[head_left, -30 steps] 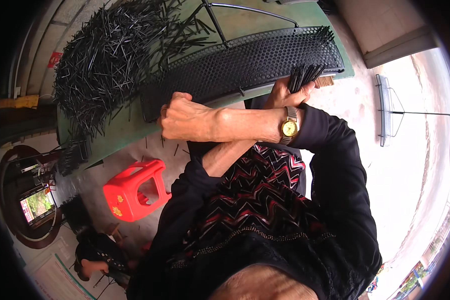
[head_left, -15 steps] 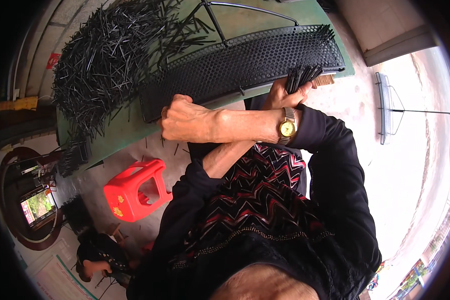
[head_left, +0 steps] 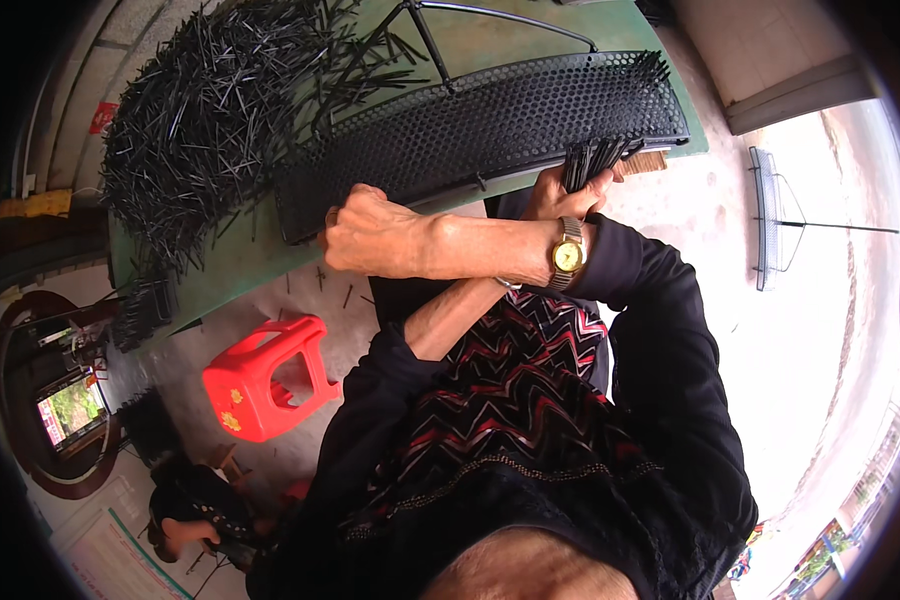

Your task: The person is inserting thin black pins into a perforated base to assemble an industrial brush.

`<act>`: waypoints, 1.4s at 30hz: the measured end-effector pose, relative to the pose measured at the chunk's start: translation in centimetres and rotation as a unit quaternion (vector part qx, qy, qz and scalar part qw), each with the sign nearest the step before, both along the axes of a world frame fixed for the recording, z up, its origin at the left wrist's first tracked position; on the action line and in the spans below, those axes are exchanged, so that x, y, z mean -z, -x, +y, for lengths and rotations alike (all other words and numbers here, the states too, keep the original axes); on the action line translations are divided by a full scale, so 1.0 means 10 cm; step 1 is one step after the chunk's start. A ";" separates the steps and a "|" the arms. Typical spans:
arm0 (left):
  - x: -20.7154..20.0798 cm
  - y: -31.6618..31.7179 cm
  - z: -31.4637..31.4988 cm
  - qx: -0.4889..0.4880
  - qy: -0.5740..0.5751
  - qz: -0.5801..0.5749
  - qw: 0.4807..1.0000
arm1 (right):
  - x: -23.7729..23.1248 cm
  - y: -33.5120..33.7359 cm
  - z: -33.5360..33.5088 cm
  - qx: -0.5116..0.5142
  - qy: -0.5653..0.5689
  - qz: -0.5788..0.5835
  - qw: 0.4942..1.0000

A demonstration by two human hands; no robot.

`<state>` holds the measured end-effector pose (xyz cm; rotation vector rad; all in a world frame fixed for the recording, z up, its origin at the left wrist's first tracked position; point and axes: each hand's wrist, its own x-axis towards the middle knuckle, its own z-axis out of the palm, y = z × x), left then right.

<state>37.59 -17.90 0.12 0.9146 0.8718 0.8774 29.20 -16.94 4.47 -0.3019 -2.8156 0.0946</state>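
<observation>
My forearms cross, the right one over the left. My left hand (head_left: 552, 196) is closed round a bundle of thin black strips (head_left: 592, 164) at the near edge of a long, black perforated panel (head_left: 490, 115), toward its right end. My right hand (head_left: 375, 235), with a watch (head_left: 568, 256) on its wrist, is curled closed at the panel's near edge, toward its left end. Its fingertips are hidden, so what they grip cannot be made out. Short black strips (head_left: 650, 68) stand up from the panel's far right corner.
A big heap of black strips (head_left: 205, 120) covers the left of the green table (head_left: 620, 25). A black metal rod frame (head_left: 427, 45) rises behind the panel. Below stands a red plastic stool (head_left: 270, 378). At lower left is another person (head_left: 192, 505). A similar panel (head_left: 767, 218) stands far right.
The bundle of strips in my left hand has tilted and shifted slightly left. My right hand has stayed almost in place at the panel's edge, and the whole view has drifted a little.
</observation>
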 end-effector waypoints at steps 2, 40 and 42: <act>-0.04 -0.01 -0.03 -0.003 0.064 0.038 0.997 | 0.00 -0.03 0.04 -0.005 0.025 -0.017 1.000; 0.05 -0.02 0.09 -0.075 0.175 -0.081 0.978 | 0.05 -2.64 0.46 0.373 0.513 0.337 0.695; 0.08 0.00 0.11 -0.076 0.212 -0.071 0.972 | -0.04 -2.67 0.55 0.467 0.407 0.374 0.690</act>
